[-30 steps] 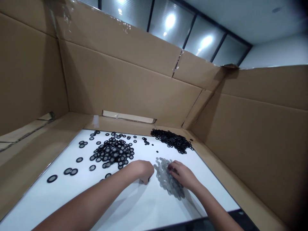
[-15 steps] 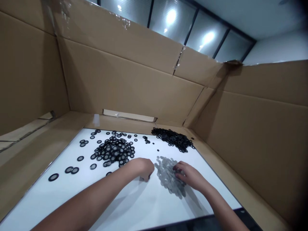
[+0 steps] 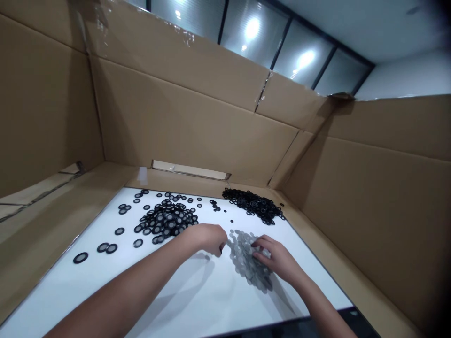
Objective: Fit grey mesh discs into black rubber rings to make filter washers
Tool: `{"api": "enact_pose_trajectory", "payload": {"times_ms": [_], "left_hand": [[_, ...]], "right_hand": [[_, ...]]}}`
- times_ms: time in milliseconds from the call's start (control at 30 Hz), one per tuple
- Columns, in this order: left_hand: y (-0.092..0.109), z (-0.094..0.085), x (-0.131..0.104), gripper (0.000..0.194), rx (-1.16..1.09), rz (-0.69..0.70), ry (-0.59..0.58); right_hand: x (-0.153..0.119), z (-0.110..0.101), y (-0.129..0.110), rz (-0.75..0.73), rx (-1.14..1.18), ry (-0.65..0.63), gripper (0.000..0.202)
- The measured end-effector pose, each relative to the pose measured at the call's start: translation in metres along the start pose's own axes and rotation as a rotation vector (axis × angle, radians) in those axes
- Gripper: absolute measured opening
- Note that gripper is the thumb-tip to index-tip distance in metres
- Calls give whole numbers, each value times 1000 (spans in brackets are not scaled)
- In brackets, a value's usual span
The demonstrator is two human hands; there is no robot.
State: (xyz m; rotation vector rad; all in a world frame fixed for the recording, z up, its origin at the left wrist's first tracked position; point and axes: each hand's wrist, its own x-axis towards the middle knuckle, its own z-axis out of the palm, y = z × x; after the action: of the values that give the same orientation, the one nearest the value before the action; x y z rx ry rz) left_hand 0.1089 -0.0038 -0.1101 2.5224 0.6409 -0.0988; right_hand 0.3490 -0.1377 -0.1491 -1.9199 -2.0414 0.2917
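My left hand (image 3: 213, 239) is closed, knuckles up, just left of a heap of pale translucent discs (image 3: 246, 267). A small black piece (image 3: 221, 251) shows at its fingertips; its exact form is too small to tell. My right hand (image 3: 276, 257) reaches over the right side of the heap. Its thumb and forefinger are curved and apart, with the fingertips at the discs, and I see nothing held between them. Left of my left hand lies a pile of black-rimmed discs with grey centres (image 3: 168, 219), partly hidden by my wrist.
A heap of thin black rings (image 3: 255, 204) lies at the far right of the white lit panel (image 3: 176, 300). Several black-rimmed discs (image 3: 81, 257) are scattered on the left, and a few small black bits (image 3: 214, 205) at the back. Tall cardboard walls (image 3: 197, 117) surround the panel.
My left hand has risen slightly, still closed, beside the translucent heap. The fingers of my right hand have lifted and spread a little over the same heap.
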Motion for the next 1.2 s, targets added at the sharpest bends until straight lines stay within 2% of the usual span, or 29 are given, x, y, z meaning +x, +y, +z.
{"api": "enact_pose_trajectory", "payload": {"times_ms": [100,233,333,433,600,733,900,1033,1200], "left_hand": [[-4,-17,-4,4,-200,53,214],[-6,-37,-6,23,-522,64,484],[-7,-54,-13,30,-727,70,586],[-9,-73,-30,32,-842,101,665],[-12,-94,-63,34,-1090,211,822],[-14,-99,-75,33,-1091,265,885],[-10,-101,-77,34,-1028,181,933],[-8,-101,-74,34,-1007,166,907],[-7,-98,-73,38,-1007,216,875]], "right_hand": [[7,-17,-27,-7,75,111,16],[31,-42,-78,-108,171,307,15],[57,-57,-116,-206,239,464,13],[84,-68,-146,-276,284,598,12],[118,-74,-182,-395,309,664,11],[127,-69,-194,-436,299,683,13],[126,-66,-191,-452,259,707,14],[126,-66,-189,-444,201,723,17],[125,-64,-189,-432,116,750,18]]}}
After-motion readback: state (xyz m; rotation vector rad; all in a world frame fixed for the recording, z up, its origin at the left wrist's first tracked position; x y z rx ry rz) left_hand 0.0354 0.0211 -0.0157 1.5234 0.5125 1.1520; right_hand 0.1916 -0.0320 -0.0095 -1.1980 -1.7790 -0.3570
